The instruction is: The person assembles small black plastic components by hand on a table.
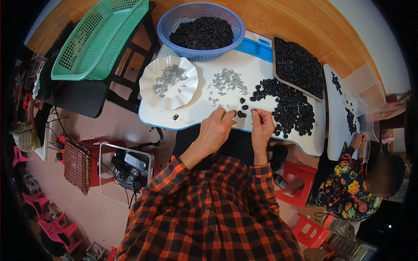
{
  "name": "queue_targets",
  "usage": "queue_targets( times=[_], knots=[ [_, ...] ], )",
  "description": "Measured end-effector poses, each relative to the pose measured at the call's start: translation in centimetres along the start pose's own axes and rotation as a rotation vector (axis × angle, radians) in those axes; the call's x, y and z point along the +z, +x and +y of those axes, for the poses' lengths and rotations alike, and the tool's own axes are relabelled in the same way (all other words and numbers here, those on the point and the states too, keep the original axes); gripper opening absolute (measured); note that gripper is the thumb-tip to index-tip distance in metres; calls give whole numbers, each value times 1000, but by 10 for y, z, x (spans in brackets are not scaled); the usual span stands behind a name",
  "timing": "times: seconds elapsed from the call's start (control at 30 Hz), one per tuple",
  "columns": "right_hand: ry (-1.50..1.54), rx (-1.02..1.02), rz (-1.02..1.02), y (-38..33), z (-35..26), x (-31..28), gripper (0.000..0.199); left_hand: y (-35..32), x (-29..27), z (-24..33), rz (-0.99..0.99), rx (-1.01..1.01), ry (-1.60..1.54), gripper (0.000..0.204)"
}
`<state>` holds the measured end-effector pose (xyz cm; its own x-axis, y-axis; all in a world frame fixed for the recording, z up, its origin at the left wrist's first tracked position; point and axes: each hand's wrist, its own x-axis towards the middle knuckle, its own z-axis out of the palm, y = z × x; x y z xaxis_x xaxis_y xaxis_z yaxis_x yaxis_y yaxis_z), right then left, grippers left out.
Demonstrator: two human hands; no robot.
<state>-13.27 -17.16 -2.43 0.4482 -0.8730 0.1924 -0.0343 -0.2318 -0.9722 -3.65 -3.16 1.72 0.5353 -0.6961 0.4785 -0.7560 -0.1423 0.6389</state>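
Observation:
My left hand [215, 128] is closed in a pinch near the table's front edge, a small black oval part [234, 113] at its fingertips. Just right of it, my right hand [262, 127] pinches thumb against finger; whatever it holds is too small to make out. Between the hands lie a few loose black parts [242, 114]. A large pile of black oval parts [296, 112] spreads to the right. Beyond my left hand are scattered small clear pieces [228, 81]. One black part [175, 117] sits alone at the left.
A white scalloped plate [148, 89] carries more clear pieces. Behind stand a blue basket [198, 53] and a tray [300, 90], both full of black parts. A green basket [93, 65] rests at the left. Another person [352, 187] works at a white table [334, 130] on the right.

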Motion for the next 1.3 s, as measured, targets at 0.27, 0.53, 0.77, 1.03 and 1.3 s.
queue_targets(
  times=[0.27, 0.53, 0.77, 1.03, 1.3],
  knots=[
    [-93, -16, -21, -4, -1, 1, 11, 13, 25, -14, -258, -77, 173, 24],
    [-125, -59, -10, -4, 1, 2, 11, 12, 19, -12, -214, -74, 121, 24],
    [-84, -46, -45, -6, -3, 0, 10, 1, 19, -18, -50, 71, -3, 19],
    [211, 100, -167, -39, -56, 19, 9, -17, 6, -8, -37, -581, -1186, 21],
    [198, 78, -211, -44, -62, 24, 9, -23, -5, -5, -18, -599, -1363, 27]
  ],
)
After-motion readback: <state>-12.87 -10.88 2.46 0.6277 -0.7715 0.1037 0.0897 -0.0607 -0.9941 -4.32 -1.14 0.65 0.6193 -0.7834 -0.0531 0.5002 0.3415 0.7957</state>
